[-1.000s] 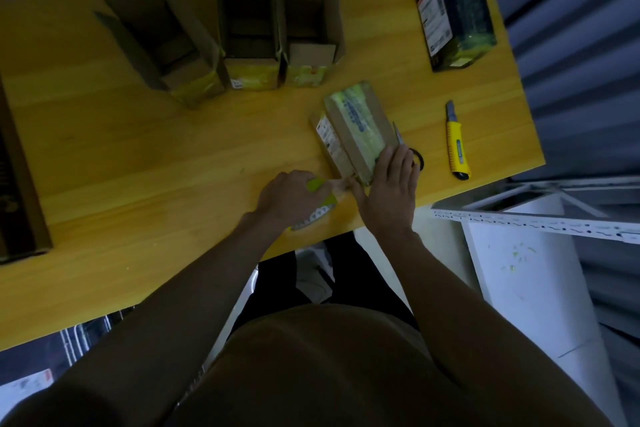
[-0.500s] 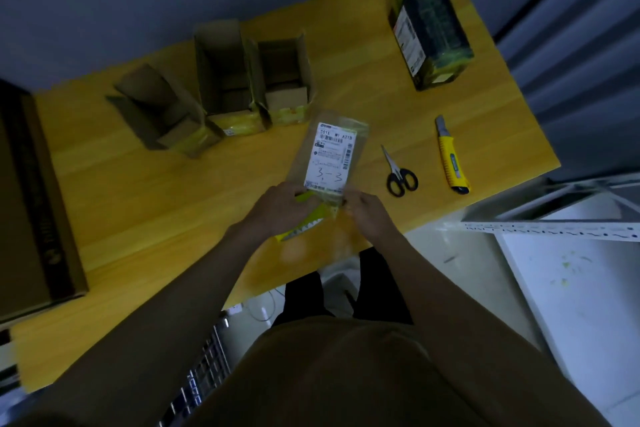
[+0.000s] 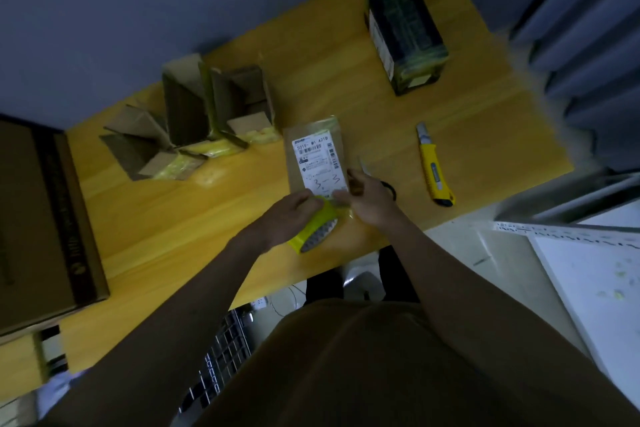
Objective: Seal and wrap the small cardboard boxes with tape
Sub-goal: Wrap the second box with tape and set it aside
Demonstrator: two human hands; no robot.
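A small flat cardboard box [image 3: 313, 135] with a white shipping label [image 3: 320, 165] facing up is held over the table near its front edge. My right hand [image 3: 369, 199] grips the box's near right corner. My left hand [image 3: 294, 215] grips a yellow tape roll [image 3: 317, 230] pressed against the box's near end. Three open empty cardboard boxes [image 3: 194, 121] stand at the back left of the yellow table [image 3: 173, 229].
A yellow utility knife [image 3: 433, 166] lies to the right. Scissors [image 3: 389, 189] lie mostly hidden behind my right hand. A dark wrapped package [image 3: 403, 31] sits at the back right. A big brown carton [image 3: 38, 222] stands on the left. White shelving [image 3: 588, 253] is below right.
The box went from lying with its taped side up under my right palm to label side up. The hands keep holding its near end with the tape roll. The camera moved.
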